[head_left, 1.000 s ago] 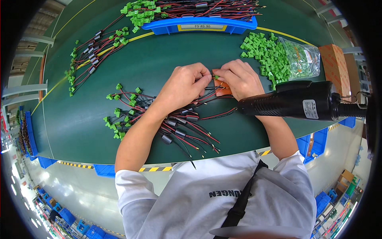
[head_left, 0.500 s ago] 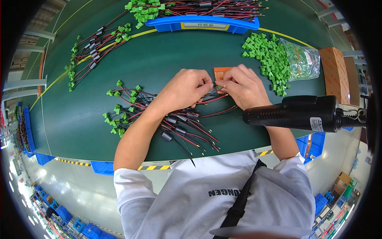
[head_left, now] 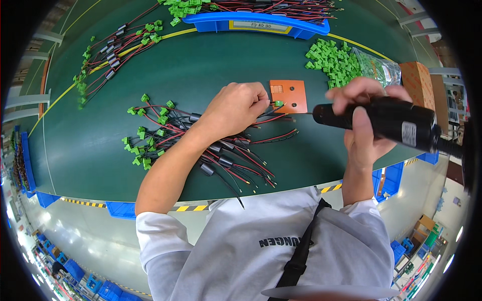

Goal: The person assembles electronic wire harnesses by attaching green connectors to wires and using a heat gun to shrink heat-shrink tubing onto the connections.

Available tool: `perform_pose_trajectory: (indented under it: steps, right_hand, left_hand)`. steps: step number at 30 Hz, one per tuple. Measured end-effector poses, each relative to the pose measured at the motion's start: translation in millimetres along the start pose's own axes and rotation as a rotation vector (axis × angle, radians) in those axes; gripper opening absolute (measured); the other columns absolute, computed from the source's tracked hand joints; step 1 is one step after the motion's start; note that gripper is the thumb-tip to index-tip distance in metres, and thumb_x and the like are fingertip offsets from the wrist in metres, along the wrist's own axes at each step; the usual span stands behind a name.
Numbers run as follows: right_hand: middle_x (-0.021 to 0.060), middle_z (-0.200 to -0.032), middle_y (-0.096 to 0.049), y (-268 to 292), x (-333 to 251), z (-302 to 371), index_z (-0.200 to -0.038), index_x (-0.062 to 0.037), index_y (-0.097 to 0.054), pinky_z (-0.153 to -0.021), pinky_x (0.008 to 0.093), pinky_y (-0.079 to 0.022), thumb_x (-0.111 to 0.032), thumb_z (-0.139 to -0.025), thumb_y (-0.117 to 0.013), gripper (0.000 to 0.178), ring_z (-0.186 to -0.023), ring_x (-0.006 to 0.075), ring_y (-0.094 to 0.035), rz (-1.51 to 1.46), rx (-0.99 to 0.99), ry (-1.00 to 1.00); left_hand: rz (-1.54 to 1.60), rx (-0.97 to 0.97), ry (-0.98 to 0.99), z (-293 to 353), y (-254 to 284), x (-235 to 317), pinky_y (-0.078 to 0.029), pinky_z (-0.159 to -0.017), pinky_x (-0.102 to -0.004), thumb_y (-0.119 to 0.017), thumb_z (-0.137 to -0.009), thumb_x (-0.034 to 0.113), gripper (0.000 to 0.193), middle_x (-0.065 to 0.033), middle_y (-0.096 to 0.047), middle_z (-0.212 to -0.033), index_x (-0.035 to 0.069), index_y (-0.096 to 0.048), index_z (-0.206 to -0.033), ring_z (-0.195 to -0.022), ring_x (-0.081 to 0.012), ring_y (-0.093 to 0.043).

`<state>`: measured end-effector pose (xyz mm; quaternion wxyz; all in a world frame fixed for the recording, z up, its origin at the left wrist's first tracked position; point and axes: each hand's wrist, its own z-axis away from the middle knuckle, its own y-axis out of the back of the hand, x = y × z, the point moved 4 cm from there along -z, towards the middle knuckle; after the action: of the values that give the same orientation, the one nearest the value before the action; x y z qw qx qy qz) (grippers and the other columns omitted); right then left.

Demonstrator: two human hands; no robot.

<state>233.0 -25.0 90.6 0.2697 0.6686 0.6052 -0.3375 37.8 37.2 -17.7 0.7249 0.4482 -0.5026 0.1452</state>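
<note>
My left hand (head_left: 239, 106) is closed in a pinch on red and black wires beside a small green connector (head_left: 278, 103). That connector sits at the lower left part of an orange block (head_left: 299, 91), which has a recess and two dark round spots. Around the black electric screwdriver (head_left: 401, 120), the fingers and thumb of my right hand (head_left: 362, 129) are wrapped. Its thin bit points left, just right of the orange block. Under my left forearm lies a bundle of wire harnesses (head_left: 216, 146) with dark cylinders, green connectors and bare wire ends.
A heap of green connectors (head_left: 334, 60) spills from a clear plastic bag (head_left: 389, 72), next to a cardboard box (head_left: 417, 90). A blue bin (head_left: 211, 22) at the back holds more harnesses. Another harness group (head_left: 113, 55) lies at the far left of the green table (head_left: 90, 155).
My right hand has left the wires at the orange block and taken hold of the screwdriver, its bit now near the block. My left hand stays at the wires.
</note>
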Motion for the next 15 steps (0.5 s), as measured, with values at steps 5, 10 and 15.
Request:
perform_pose_trajectory:
  steps: [5,10,15]
  right_hand:
    - [0.0142,-0.076,-0.062,-2,24,-19,-0.138,-0.0042,-0.043,-0.063,0.0395,-0.055,-0.003,-0.098,-0.061,0.043,-0.056,0.016,-0.053,-0.344,-0.204,-0.099]
    - [0.0079,-0.064,-0.052,-19,35,-15,-0.127,-0.0056,-0.048,-0.05,0.0346,-0.045,-0.013,-0.102,-0.06,0.029,-0.049,0.014,-0.045,-0.434,-0.127,-0.071]
    - [0.0073,-0.063,-0.049,-25,41,-11,-0.123,-0.0058,-0.048,-0.049,0.0349,-0.045,-0.01,-0.102,-0.057,0.023,-0.048,0.0145,-0.043,-0.43,-0.168,-0.093]
  left_hand:
    - [0.021,0.027,-0.04,-1,-2,-1,-0.045,-0.047,-0.0325,-0.065,-0.101,0.016,0.019,-0.0079,-0.066,-0.062,-0.002,-0.068,-0.097,-0.045,-0.0142,-0.058]
    - [-0.009,0.058,-0.054,0,-2,-4,-0.048,-0.052,-0.0348,-0.067,-0.098,0.013,0.017,-0.0118,-0.068,-0.065,-0.003,-0.069,-0.096,-0.049,-0.0193,-0.062]
    - [-0.005,0.077,-0.08,-1,-1,-5,-0.051,-0.058,-0.0364,-0.068,-0.096,0.012,0.017,-0.0151,-0.07,-0.07,-0.004,-0.069,-0.095,-0.056,-0.0244,-0.067]
